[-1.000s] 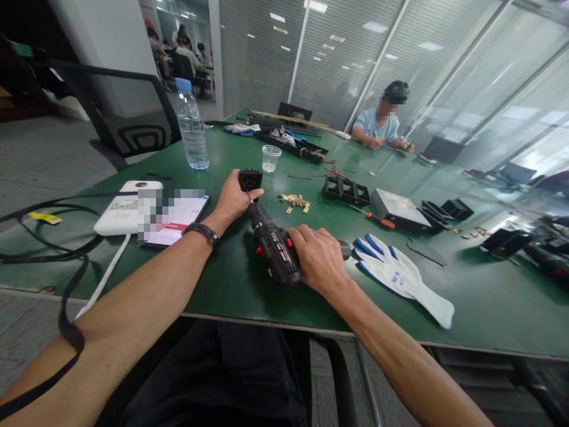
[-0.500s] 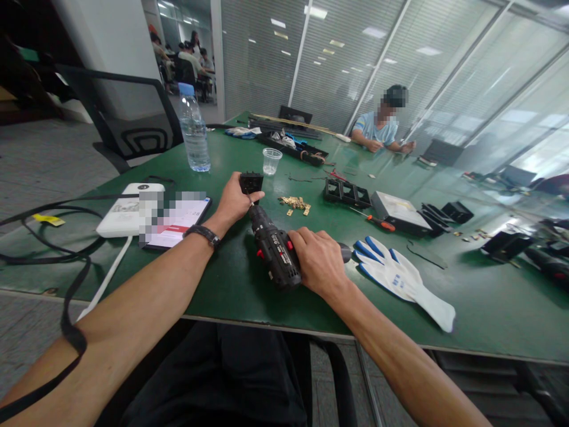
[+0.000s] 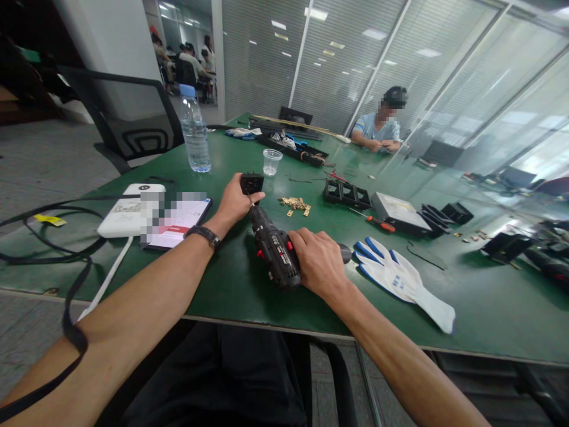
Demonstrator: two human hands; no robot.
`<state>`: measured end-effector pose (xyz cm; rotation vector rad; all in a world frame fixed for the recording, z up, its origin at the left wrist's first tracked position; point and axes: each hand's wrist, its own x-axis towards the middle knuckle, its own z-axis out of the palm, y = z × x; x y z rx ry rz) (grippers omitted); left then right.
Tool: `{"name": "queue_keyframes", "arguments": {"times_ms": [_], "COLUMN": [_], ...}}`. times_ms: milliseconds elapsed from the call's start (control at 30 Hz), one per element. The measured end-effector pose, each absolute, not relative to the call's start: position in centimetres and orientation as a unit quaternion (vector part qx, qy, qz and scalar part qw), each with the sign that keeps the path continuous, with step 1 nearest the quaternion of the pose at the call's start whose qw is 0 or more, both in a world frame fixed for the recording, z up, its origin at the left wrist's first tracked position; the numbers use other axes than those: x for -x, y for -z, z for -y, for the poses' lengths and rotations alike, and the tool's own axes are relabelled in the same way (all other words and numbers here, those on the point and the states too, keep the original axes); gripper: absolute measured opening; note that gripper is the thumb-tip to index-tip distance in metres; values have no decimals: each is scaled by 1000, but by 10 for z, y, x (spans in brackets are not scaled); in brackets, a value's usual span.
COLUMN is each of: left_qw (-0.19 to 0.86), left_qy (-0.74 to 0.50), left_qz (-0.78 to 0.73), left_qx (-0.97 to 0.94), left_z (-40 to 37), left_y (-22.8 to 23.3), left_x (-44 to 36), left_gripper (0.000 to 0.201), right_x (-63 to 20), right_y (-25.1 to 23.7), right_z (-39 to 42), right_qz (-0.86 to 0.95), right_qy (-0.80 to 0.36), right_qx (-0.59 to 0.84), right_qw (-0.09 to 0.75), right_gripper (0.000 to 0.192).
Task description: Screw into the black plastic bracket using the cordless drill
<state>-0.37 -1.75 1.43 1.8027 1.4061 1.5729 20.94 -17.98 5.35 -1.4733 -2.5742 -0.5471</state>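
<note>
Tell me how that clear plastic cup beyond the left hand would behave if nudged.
The clear plastic cup looks thin-walled and nearly empty, so probably very light and apt to slide or tip. It stands upright on the smooth green table, so once over it would likely roll.

Green table (image 3: pixel 231 284) — large, matte top. Lying directly on it: water bottle (image 3: pixel 194 133), plastic cup (image 3: pixel 271 161), phone (image 3: pixel 175 216) beside a white box (image 3: pixel 128 209), brass bits (image 3: pixel 295 204), screwdriver (image 3: pixel 377 221), white-and-blue glove (image 3: pixel 400 279) — black cables (image 3: pixel 53 237) at the left edge.
</note>
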Motion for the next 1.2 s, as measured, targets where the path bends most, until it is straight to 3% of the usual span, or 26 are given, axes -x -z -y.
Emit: {"name": "queue_keyframes", "arguments": {"times_ms": [1200], "left_qw": [187], "left_qy": [-562], "left_qz": [-503], "left_qx": [-629], "left_z": [17], "left_y": [-14], "left_x": [3], "left_gripper": [48], "right_x": [-209], "right_y": [-53], "right_z": [180], "right_qz": [852], "right_qy": [178], "right_qx": [488], "right_qw": [57], "right_gripper": [30]}}
